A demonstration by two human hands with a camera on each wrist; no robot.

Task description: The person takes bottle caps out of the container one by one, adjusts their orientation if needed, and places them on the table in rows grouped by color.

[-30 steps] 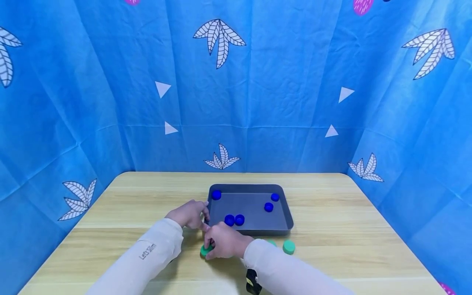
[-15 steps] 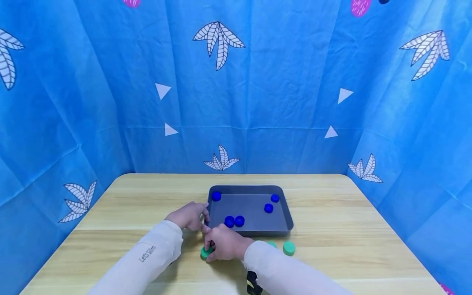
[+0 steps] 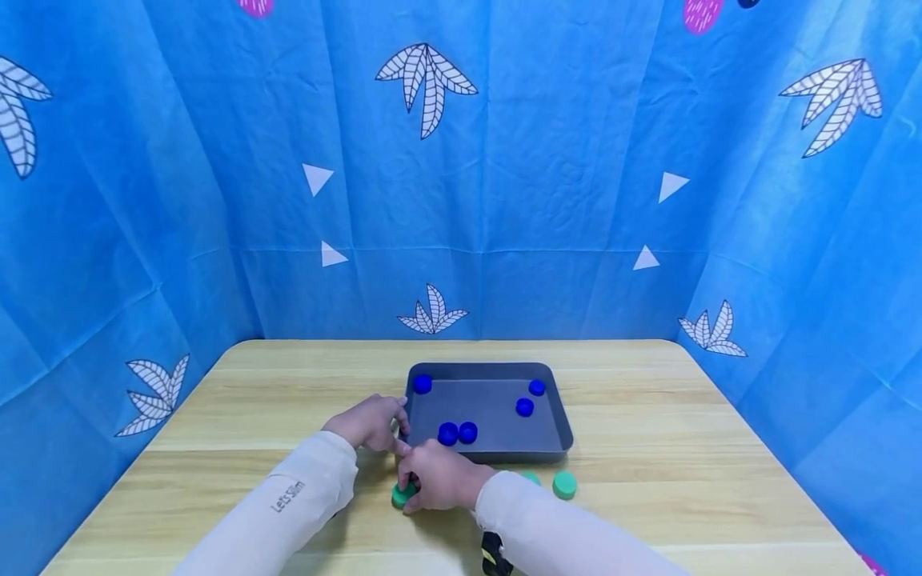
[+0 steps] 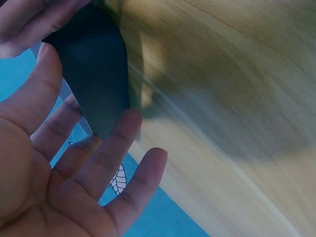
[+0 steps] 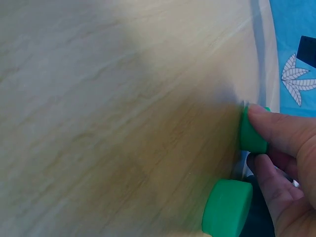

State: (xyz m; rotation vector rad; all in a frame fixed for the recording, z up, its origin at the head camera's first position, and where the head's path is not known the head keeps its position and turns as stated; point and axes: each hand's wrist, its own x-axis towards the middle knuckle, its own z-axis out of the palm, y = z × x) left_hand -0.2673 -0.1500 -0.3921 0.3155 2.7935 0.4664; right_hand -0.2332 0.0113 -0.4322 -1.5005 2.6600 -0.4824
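At the near left corner of a dark grey tray (image 3: 490,458), my left hand (image 3: 370,422) grips the rim. In the left wrist view its thumb lies outside the tray wall (image 4: 98,64), while the index and middle fingertips pass behind the rim. My right hand (image 3: 441,474) pinches a green round cap (image 3: 400,498) on the table just in front of the tray. Thumb and fingers close on the sides of this green cap (image 5: 253,132) in the right wrist view. Another green cap (image 5: 227,207) stands nearer that camera. The two hands nearly meet at the tray corner.
Several blue caps lie in the tray, among them one at the back left (image 3: 422,384) and one at the right (image 3: 525,407). Green caps (image 3: 565,485) sit on the wooden table (image 3: 648,456) by my right sleeve. A patterned blue cloth (image 3: 562,200) surrounds the table.
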